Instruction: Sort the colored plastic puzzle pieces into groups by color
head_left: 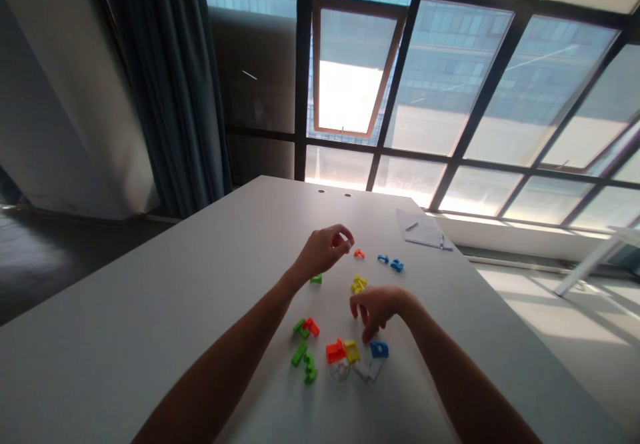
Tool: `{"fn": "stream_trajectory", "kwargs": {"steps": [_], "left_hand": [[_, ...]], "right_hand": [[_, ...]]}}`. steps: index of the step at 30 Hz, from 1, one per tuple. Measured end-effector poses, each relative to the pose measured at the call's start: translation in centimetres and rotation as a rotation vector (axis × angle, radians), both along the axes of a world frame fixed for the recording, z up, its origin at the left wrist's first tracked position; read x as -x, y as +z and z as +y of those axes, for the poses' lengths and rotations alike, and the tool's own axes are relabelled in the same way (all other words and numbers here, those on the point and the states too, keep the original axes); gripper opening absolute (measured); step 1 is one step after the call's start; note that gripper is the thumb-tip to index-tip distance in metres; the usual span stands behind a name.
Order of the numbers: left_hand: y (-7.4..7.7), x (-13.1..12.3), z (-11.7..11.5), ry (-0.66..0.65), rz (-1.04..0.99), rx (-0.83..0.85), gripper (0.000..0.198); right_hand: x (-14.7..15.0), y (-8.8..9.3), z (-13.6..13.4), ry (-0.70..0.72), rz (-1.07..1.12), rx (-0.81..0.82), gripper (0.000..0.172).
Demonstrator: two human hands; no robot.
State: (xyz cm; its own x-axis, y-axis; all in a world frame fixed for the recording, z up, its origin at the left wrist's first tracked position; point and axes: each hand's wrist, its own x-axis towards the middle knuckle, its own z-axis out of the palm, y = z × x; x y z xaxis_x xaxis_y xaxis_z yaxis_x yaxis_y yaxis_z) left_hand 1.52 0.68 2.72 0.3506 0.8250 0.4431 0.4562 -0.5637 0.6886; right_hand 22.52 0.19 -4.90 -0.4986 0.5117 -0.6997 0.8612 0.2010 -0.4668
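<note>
**Left hand [324,252]:** fingers are held pressed together above the desk [125,337]. If a thing is pinched, it cannot be told.

**Right hand [376,311]:** fingers are curled down. Nothing held can be seen.

**Plastic pieces [336,351]:** a pile of green, red, orange, yellow, blue and clear ones is laid on the middle of the desk, under the right hand.

**Other pieces:** a yellow piece [359,284] is set just past the right hand. Blue pieces [390,264] are laid further along.

**Far right edge:** papers [423,229] are laid there.
</note>
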Motion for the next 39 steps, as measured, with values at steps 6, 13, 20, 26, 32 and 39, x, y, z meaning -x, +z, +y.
{"fn": "stream_trajectory", "kwargs": {"steps": [6,13,20,26,32,39], "left_hand": [[0.0,0.0,0.0,0.006,0.013,-0.003,0.024],[0.0,0.1,0.0,0.005,0.011,-0.005,0.027],[-0.1,0.1,0.0,0.002,0.02,-0.005,0.025],[0.1,0.3,0.1,0.011,0.027,-0.003,0.023],[0.4,0.4,0.0,0.015,0.016,-0.003,0.025],[0.3,0.3,0.2,-0.047,-0.025,-0.015,0.028]], "right_hand": [[2.0,0.0,-0.8,0.109,-0.024,-0.144,0.03],[2.5,1.8,-2.2,0.27,-0.044,-0.253,0.061],[5.6,0.3,-3.8,0.426,-0.122,-0.344,0.07],[4.1,1.6,-3.2,0.401,-0.044,-0.383,0.046],[1.6,5.5,-3.9,0.265,0.073,-0.447,0.035],[-0.2,8.2,-4.4,-0.042,0.589,-1.051,0.026]]}}
